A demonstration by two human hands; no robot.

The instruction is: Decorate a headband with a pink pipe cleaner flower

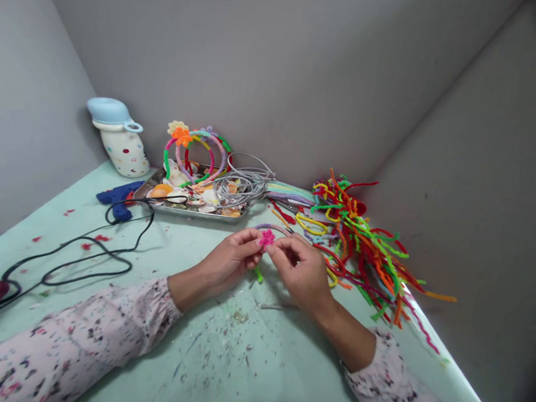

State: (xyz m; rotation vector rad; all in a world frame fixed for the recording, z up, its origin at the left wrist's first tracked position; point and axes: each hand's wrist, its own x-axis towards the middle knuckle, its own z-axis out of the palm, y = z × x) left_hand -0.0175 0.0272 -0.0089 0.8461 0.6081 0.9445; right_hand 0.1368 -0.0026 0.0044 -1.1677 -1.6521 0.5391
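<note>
Between my two hands, above the middle of the table, is a small pink pipe-cleaner flower (268, 238). My left hand (238, 253) pinches it from the left with thumb and fingers. From the right, the fingertips of my right hand (300, 269) press together at its edge. A short green pipe-cleaner end (258, 274) pokes out below the left fingers. Just behind the hands, a lilac and pink wrapped band (273, 228) shows in part; the hands cover the rest of it. A thin grey stick (275, 307) lies under my right hand.
Behind stands a metal tray (194, 212) with flowered headbands (181, 136) and coiled grey wire (246, 184). A blue glue gun (120, 194) with a looping black cord (90, 247) lies left, near a white bottle (123, 151). Loose pipe cleaners (362, 232) and yellow-handled scissors (311, 223) lie right.
</note>
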